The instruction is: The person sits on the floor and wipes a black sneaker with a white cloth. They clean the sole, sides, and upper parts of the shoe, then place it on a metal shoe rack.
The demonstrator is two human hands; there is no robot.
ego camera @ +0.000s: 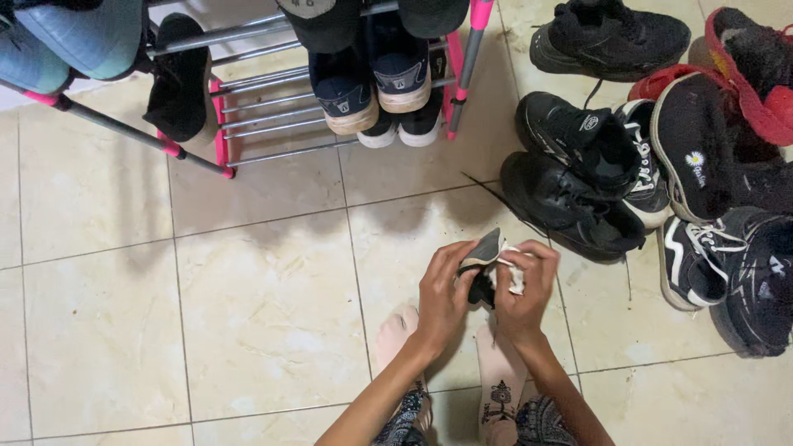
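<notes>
Head view, looking straight down at a tiled floor [248, 314]. Both hands meet over the person's socked feet [496, 380]. The left hand [442, 293] closes its fingers around a small dark shoe [483, 264], gripping it from the side with its pale underside tilted upward. The right hand [524, 289] holds the shoe from the other side, and its fingers pinch a crumpled white cloth [514, 277] against it; whether the cloth is a wipe or a tissue cannot be told.

Behind the hands stands a pink-and-grey shoe rack [248, 99], its rails carrying several pairs, among them navy sneakers [372, 78] with pale soles. To the right, a loose heap of black sneakers [578, 173] lies on the floor, well apart from the rack, with a red-trimmed shoe [752, 74] at its far edge.

Judged from the grips, the step in hand is wiping the shoe. It is best done with the left hand keeping the shoe steady and turning it a little at a time, while the right hand presses the cloth flat and draws it along the surface in short strokes, refolding to a clean face as dirt gathers.
</notes>
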